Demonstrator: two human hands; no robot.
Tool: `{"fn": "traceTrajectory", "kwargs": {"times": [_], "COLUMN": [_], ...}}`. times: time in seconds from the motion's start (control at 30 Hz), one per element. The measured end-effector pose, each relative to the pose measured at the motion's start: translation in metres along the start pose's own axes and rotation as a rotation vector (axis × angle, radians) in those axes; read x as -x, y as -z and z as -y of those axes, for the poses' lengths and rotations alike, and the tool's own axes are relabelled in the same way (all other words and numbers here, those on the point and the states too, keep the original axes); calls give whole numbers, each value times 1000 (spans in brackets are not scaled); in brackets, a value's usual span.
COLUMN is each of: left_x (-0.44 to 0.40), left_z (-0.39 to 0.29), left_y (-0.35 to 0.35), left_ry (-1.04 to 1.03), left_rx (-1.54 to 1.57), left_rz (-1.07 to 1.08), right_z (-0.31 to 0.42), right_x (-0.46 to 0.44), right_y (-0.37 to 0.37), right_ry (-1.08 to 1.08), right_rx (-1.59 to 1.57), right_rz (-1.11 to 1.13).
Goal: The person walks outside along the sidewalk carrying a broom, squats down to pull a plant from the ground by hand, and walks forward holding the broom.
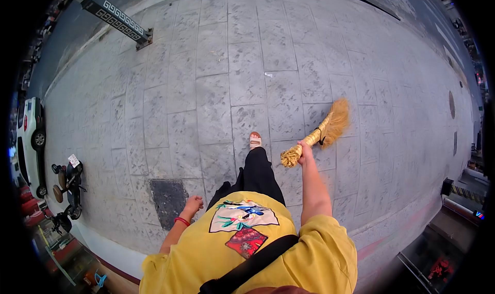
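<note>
My right hand is wrapped round the handle of a straw hand broom, out to the right in front of me. The broom's tan bristles point up and to the right, clear of my body, and its knotted handle end faces down and left. Down at my left side, with a red band on the wrist, my left hand has its fingers curled; what they hold, if anything, is too small to make out. One sandalled foot shows ahead of my dark trousers.
Grey paving stretches ahead, with a dark square cover near my left hand. A patterned post stands at the upper left. Parked motorbikes and a white car are at the far left.
</note>
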State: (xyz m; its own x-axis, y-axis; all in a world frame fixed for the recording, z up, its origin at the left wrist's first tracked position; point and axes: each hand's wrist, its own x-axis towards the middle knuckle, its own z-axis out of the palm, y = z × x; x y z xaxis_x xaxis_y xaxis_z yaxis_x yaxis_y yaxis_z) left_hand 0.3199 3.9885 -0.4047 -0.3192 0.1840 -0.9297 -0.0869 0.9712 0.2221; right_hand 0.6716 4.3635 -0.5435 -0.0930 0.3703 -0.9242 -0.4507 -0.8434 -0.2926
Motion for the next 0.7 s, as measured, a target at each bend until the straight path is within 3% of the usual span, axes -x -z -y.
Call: {"fn": "traceTrajectory", "kwargs": {"times": [0.1, 0.17, 0.33, 0.43, 0.53, 0.7], "left_x": [-6, -6, -20, -39, -45, -93], "left_z": [-44, -71, -89, -82, -88, -51], "left_y": [7, 6, 6, 25, 60, 112], "left_ry": [26, -68, -121, -137, 8, 24], "left_rx": [162, 343, 291, 258, 319, 274], "left_rz": [-37, -31, 12, -7, 50, 71], "right_z": [-31, -40, -10, 29, 40, -18], "right_x": [31, 46, 59, 86, 119, 148], "right_y": [-91, -138, -213, -221, -202, -211], "right_ry": [-38, -126, -371, -263, -240, -240], "right_rx": [236, 309, 301, 374, 451, 464], "right_rz": [3, 96, 437, 430, 369, 177]}}
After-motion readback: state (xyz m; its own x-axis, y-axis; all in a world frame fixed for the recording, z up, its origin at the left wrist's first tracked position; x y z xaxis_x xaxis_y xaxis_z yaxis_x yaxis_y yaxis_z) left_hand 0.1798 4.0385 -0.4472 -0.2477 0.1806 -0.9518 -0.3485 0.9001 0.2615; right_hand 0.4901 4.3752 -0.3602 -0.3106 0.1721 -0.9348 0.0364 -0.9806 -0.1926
